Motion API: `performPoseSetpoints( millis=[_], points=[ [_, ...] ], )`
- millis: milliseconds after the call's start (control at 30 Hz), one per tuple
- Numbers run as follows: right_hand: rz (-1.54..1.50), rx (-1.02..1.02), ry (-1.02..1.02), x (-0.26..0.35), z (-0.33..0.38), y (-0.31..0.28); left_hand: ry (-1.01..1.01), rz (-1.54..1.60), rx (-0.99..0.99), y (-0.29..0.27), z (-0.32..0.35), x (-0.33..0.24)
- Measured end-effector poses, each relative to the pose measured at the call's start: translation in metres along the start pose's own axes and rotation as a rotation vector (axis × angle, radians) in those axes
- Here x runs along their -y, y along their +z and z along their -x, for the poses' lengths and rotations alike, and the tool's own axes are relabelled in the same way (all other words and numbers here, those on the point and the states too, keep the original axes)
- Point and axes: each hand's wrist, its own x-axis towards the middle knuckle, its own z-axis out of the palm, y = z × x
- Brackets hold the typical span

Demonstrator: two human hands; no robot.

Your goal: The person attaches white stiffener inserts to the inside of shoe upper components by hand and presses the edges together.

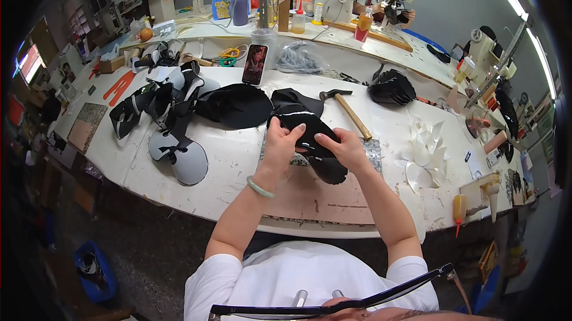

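Hands meet over the bench (238, 160) centre: the left hand (280, 142) and the right hand (344, 147) both pinch a glossy black leather piece (310, 136), fingers closed on it from either side, above a stone slab (372, 149). A hammer (348, 109) lies just behind. More black pieces (232, 105), perhaps shoe uppers, lie to the left beside a phone (255, 64).
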Motion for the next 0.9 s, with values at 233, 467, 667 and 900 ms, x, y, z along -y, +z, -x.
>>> performPoseSetpoints(
  millis=[233, 467, 667, 900],
  points=[
    [-0.099, 0.08, 0.03, -0.005, 0.0, 0.002, -0.073, 0.041, -0.02, -0.005, -0.001, -0.001],
    [0.178, 0.021, -0.15, -0.001, 0.008, 0.002, -0.019, 0.05, 0.029, 0.0, 0.011, 0.007],
    [0.083, -0.254, -0.5, 0.009, 0.016, -0.001, 0.218, -0.028, 0.249, -0.001, 0.027, 0.0],
    [-0.56, 0.072, -0.144, -0.027, 0.047, 0.013, 0.12, -0.429, 0.318, -0.009, 0.065, -0.001]
  ],
)
